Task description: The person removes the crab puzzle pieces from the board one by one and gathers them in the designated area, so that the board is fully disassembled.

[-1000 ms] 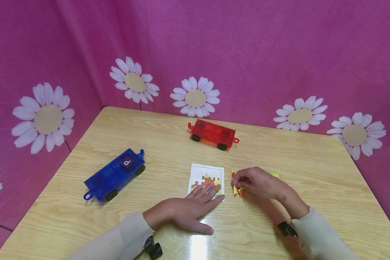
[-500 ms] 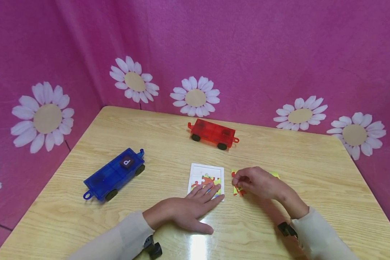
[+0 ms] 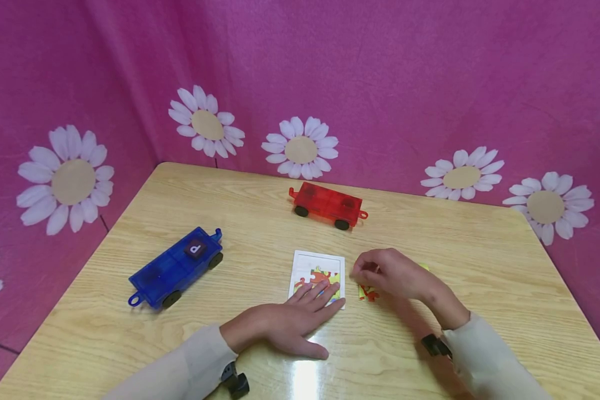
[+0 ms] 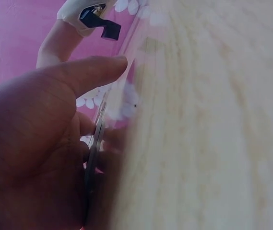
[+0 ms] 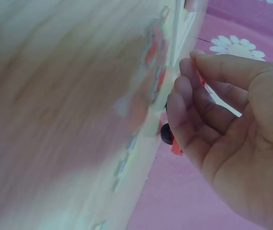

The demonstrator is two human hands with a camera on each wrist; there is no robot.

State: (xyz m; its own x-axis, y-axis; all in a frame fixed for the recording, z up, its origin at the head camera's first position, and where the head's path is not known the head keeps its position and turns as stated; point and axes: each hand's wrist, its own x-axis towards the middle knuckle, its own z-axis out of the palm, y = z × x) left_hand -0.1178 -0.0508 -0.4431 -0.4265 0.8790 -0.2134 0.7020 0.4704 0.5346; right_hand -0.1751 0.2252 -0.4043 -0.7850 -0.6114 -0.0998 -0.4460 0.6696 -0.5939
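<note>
My left hand (image 3: pixel 292 325) lies flat with fingers spread over the lower part of a white-bordered puzzle board (image 3: pixel 302 264). Joined pieces (image 3: pixel 322 276) in orange, yellow and green show above its fingertips. Just right of the board, my right hand (image 3: pixel 392 275) pinches a puzzle piece with thumb and fingers, mostly hidden by them; a red bit shows at the fingertips in the right wrist view. Under that hand lies a loose red-and-yellow puzzle piece (image 3: pixel 368 294). A yellow piece (image 3: pixel 424 267) peeks out behind it. In the left wrist view, the left thumb (image 4: pixel 100 74) sticks out over the table.
A red toy wagon (image 3: pixel 327 205) stands at the back of the wooden table (image 3: pixel 250 222). On the left is a blue toy wagon (image 3: pixel 177 269) carrying a dark tile marked with a letter. A pink flowered curtain (image 3: pixel 370 100) hangs behind the table.
The right hand has shifted slightly left toward the board and a little up, and the upper puzzle piece at its fingertips no longer shows on the table. The left hand stays put.
</note>
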